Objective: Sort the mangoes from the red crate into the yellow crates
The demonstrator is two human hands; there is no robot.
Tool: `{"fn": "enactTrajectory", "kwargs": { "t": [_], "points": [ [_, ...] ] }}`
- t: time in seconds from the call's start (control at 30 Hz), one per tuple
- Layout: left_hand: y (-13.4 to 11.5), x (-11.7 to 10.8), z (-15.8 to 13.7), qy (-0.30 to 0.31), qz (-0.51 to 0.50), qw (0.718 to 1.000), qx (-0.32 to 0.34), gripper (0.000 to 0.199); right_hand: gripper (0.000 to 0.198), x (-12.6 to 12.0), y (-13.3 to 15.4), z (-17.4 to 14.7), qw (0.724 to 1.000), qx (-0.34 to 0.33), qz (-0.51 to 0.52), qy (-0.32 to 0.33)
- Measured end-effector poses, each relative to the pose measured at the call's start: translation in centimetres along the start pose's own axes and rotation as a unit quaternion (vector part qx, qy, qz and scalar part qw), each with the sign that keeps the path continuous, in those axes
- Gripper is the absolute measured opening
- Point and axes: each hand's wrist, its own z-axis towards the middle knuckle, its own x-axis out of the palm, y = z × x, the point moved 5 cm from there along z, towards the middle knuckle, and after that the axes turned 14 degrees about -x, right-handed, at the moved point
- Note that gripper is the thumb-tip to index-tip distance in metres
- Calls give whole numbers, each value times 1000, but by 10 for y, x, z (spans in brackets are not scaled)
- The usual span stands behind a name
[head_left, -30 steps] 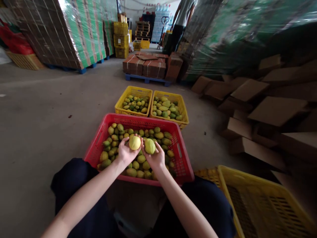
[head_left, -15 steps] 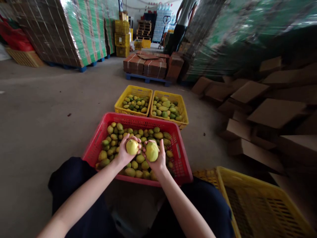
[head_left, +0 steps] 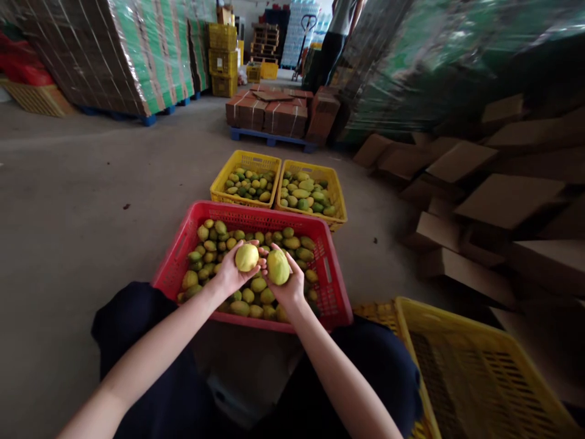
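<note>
Our left hand cradles round yellow fruit; right hand, at its three o'clock, cups oval yellow-green fruit; light pressure best.

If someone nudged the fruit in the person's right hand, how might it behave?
The fruit would probably roll, as its visible side looks rounded. It could tip out of the right hand, since its upper side is uncovered. It is likely firm rather than floppy, as its outline shows no obvious sagging.
</note>
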Motion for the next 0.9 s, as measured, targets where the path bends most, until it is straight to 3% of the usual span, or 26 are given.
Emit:
{"fn": "enactTrajectory", "kwargs": {
  "t": [0.2, 0.63, 0.73, 0.8, 0.9],
  "points": [
    [6, -9, 3, -45, -148, 987, 49, 33, 26, -2, -6, -1, 1000, 12, 8, -25],
    [1, -8, 2, -39, -138, 987, 77, 31, 23, -6, -8, -4, 997, 14, 21, -74],
    [-3, -6, 2, -19, -70, 995, 62, 26, 23, -5, 5, -1, 997, -12, 23, -79],
    [1, -3, 2, -9, 44, 999, 26, 24, 22, -8, 20, 4, 994, -42, 35, -95],
    [31, -6, -2, -3, 252, 965, -70, 23, 20, -17, 44, 11, 986, -87, 50, -134]
  ]
}}
